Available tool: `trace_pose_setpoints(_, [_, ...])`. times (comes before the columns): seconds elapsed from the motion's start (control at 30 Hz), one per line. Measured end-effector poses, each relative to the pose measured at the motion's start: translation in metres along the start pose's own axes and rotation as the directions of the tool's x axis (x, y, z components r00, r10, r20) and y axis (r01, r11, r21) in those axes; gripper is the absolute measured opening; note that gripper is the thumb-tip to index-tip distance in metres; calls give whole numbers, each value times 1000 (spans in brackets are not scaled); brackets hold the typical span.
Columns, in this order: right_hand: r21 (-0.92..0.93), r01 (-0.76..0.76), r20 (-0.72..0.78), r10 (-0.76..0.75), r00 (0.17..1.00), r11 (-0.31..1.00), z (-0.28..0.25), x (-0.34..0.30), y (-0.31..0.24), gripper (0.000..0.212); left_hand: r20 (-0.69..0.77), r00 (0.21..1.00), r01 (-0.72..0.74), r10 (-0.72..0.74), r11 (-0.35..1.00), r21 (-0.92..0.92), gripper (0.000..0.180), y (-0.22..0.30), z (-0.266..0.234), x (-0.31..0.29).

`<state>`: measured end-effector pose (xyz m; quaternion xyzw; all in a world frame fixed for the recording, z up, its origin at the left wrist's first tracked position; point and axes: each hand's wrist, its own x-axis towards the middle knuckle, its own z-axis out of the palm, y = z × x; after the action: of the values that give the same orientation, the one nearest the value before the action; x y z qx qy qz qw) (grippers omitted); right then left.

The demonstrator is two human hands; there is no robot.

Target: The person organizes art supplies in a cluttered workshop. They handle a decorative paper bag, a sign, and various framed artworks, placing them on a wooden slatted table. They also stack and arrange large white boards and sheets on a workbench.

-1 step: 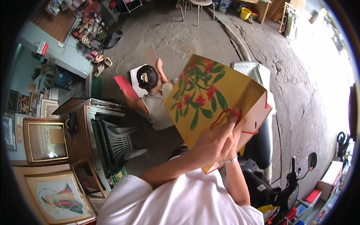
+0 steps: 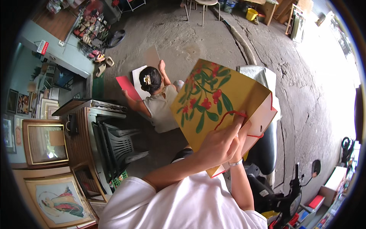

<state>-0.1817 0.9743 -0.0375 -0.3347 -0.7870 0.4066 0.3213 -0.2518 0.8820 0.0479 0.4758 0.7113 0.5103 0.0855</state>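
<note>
A gold paper gift bag (image 2: pixel 232 86) printed with green leaves and red berries is tilted in front of me, its pale inside showing at the right. My left hand (image 2: pixel 221 145) is closed on the bag's red cord handle (image 2: pixel 235 113) and upper edge. Just behind it, my right hand (image 2: pixel 243 139), with a silver band at the wrist, is closed at the bag's opening against the left hand. Most of the right fingers are hidden.
A person (image 2: pixel 160 107) sits low ahead, holding a red sheet (image 2: pixel 128 87) and a brown board (image 2: pixel 152 56). Stacked plastic chairs (image 2: pixel 120 143) and framed pictures (image 2: pixel 45 143) stand left. A motorcycle (image 2: pixel 282 194) is close on my right; shoes (image 2: pixel 101 69) lie far left.
The gift bag and both hands sit very slightly further right and lower in view. My grip looks the same.
</note>
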Motion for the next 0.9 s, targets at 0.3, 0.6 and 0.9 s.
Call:
trace_pose_setpoints(0.3, [-296,57,192,1,981,954,73,188,-18,29,-58,965,255,-257,966,-31,40,-158,-93,169])
trace_pose_setpoints(0.6, [-327,257,173,-210,962,909,169,326,-53,26,-262,948,228,-181,960,165,27,-217,-137,265])
trace_pose_setpoints(0.9, [-62,194,199,-178,964,979,337,477,5,31,-266,940,264,-215,950,167,35,-344,-127,412])
